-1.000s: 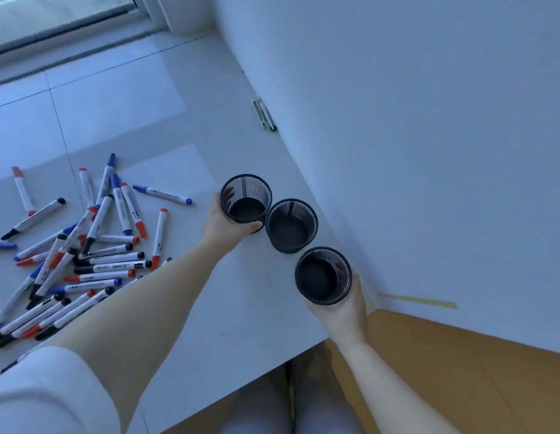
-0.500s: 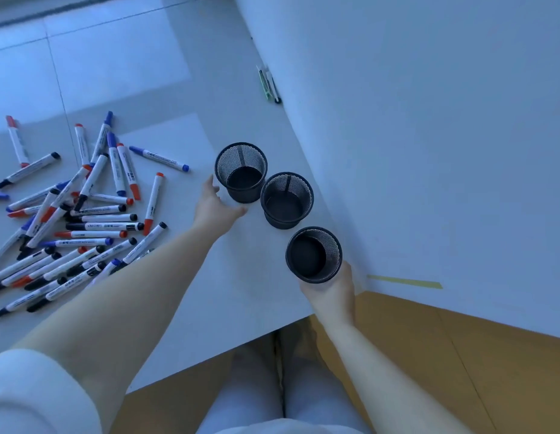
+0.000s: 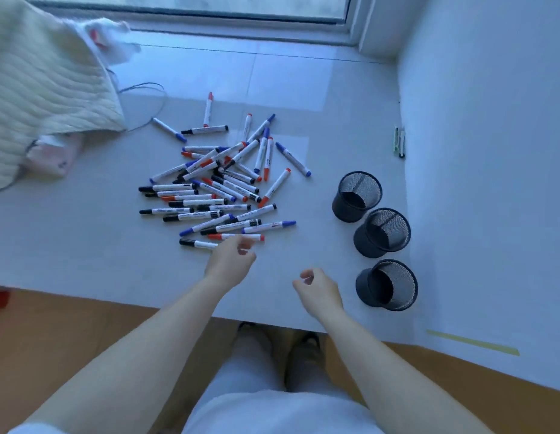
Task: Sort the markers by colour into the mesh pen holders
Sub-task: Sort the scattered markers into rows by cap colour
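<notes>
A heap of white markers (image 3: 220, 183) with red, blue and black caps lies in the middle of the white surface. Three black mesh pen holders stand in a row at the right, all empty: the far holder (image 3: 357, 195), the middle holder (image 3: 382, 232) and the near holder (image 3: 386, 285). My left hand (image 3: 230, 263) hovers at the near edge of the heap, fingers loosely curled, just over a red-capped marker (image 3: 236, 237) and a black-capped marker (image 3: 197, 243). My right hand (image 3: 316, 289) hangs left of the near holder, curled, holding nothing.
A cream quilted blanket (image 3: 37, 89) covers the far left, with a thin cable (image 3: 147, 98) beside it. A white wall (image 3: 491, 151) runs along the right, close behind the holders. A small green clip (image 3: 399, 142) lies by the wall. The surface's near edge (image 3: 147, 303) drops to a wooden floor.
Both hands let go of the holders and drew back left. My left hand went to the marker heap. The view swung left, bringing the whole heap and the blanket into sight.
</notes>
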### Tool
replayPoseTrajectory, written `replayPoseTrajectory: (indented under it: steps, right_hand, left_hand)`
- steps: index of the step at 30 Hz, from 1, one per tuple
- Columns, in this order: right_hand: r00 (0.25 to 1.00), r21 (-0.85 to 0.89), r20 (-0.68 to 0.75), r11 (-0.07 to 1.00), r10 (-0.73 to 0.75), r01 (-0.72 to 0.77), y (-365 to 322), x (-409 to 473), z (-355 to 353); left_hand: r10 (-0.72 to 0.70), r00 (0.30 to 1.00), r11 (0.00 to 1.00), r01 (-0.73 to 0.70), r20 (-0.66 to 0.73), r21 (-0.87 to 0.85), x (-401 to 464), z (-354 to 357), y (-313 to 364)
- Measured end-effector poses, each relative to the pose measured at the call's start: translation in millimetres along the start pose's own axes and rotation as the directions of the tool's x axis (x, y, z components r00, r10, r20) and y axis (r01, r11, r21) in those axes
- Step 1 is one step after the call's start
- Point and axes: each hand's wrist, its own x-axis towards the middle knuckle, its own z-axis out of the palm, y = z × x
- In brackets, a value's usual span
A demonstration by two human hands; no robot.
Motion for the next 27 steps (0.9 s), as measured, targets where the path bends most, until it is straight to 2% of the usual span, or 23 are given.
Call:
replayPoseTrajectory:
  steps: [7,12,16,21,27]
  right_hand:
    - [0.991,-0.143,0.046,0.981,-0.126,0.131,-73,16,56]
    - [0.988,-0.209,-0.002,0.966,-0.157,0.153,-116,28,105]
    - [0.962,-0.298,-0.083,0.928,-0.26,0.225,-152,43,140]
    - [0.882,-0.515,-0.091,0.78,-0.463,0.356,-174,66,165]
    - [0.789,-0.714,-0.003,0.554,-0.614,0.428,-196,102,171]
  left_hand:
    - [-0.115,0.984,0.99,0.102,-0.137,-0.095,2,-84,-88]
    - [-0.132,0.988,0.989,0.125,-0.083,-0.085,28,-145,-139]
    - [-0.099,0.994,0.995,0.097,-0.054,-0.037,62,-186,-163]
    - [-0.015,1.0,0.995,0.016,-0.014,0.102,104,-201,-170]
    - [0.08,0.991,0.968,-0.052,-0.11,0.244,143,-192,-172]
